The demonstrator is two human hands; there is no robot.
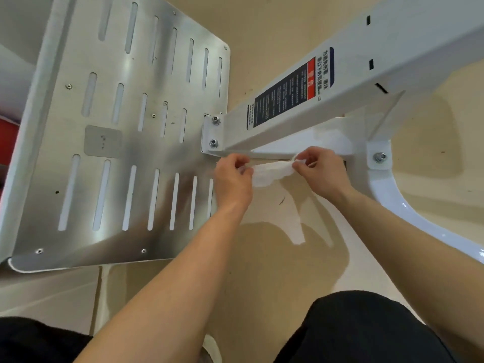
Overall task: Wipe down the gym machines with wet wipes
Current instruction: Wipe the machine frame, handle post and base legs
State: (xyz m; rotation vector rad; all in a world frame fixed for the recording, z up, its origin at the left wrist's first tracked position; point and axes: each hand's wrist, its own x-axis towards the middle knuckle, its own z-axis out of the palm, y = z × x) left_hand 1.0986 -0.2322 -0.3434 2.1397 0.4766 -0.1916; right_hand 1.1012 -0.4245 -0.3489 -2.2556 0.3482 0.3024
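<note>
Wet wipe [272, 172] pinched taut by left hand [231, 180] and right hand [321, 174]; slotted steel footplate [117, 132] at nine o'clock, white beam [348, 82] at one, beige floor [288, 271] beneath

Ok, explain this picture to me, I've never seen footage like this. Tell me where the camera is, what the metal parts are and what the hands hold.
There is one picture, taken by a camera worn on a person's head, looking down past their own bare arms. No robot is involved. The big slotted metal plate on the left is part of a gym machine. The white beam next to it carries a dark warning label. Underneath is a beige floor. The left hand and the right hand each pinch one end of a white wet wipe, stretched between them just below the beam. Whether the wipe touches the machine cannot be told. The black shapes at the bottom are the person's trousers.
</note>
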